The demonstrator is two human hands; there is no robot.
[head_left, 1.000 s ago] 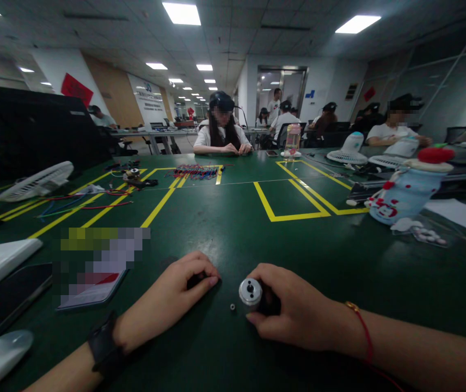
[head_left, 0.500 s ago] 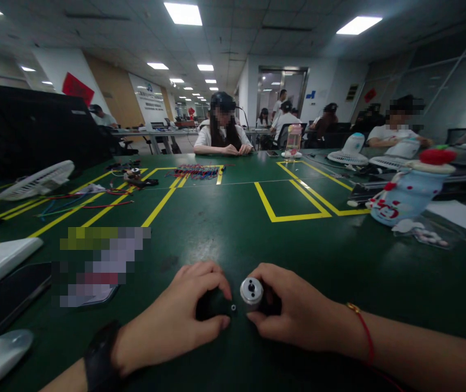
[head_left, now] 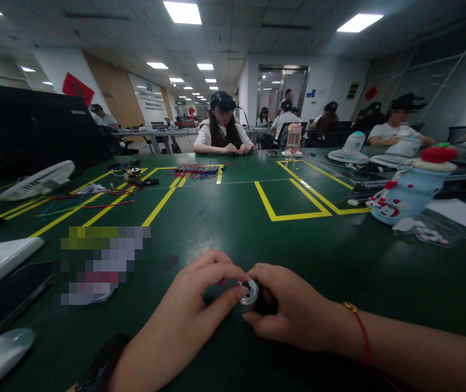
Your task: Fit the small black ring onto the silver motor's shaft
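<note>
A short silver metal cylinder [head_left: 250, 296] with holes in its top face stands near the front of the green table. My right hand [head_left: 286, 305] is closed around its right side, thumb in front and index finger behind. My left hand [head_left: 204, 305] reaches over from the left. Its thumb and index finger are pinched together at the cylinder's top face and cover part of it. Whatever lies between those fingertips is too small and too hidden to make out. The small metal ring from the earlier frame is not visible now.
A white mouse [head_left: 2, 356] and a pixelated packet [head_left: 102, 267] lie to the left. Loose wires [head_left: 90, 198] and a white fan [head_left: 39, 179] are farther back. A blue cup [head_left: 406, 193] stands at right. A person [head_left: 222, 128] sits across the green table [head_left: 200, 218].
My left hand has moved right and slightly up, from around the small ring to the cylinder's top, and its fingers have closed. The cylinder has shifted slightly left. The ring has gone from sight.
</note>
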